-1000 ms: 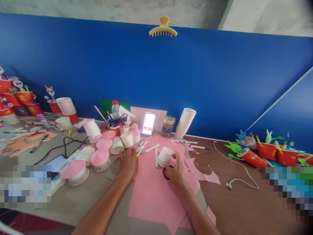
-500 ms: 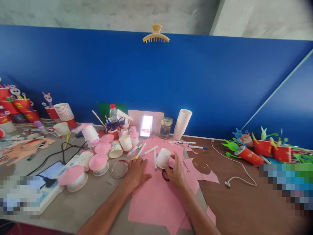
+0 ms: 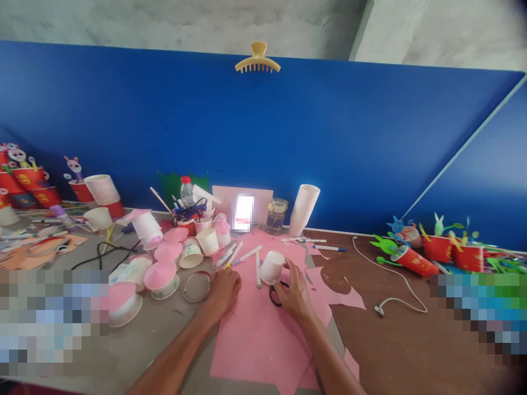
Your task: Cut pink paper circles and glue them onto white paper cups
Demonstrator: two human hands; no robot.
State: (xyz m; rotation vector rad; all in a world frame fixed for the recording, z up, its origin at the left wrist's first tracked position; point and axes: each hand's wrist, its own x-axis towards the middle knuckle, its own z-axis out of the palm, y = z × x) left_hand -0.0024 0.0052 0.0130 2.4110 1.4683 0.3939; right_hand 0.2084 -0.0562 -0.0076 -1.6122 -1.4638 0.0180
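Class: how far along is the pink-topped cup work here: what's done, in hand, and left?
Done: several pink-topped cups stand at the left of the table. In hand: the left hand rests on the pink sheet; the right hand lies over black scissors, beside a tipped white cup. Left: that bare cup and the stack of plain cups behind.

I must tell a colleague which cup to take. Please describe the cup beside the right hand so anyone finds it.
Find the large pink paper sheet. On its far part, beside the right hand, is a white paper cup. It sits alone, apart from the cup cluster at left.
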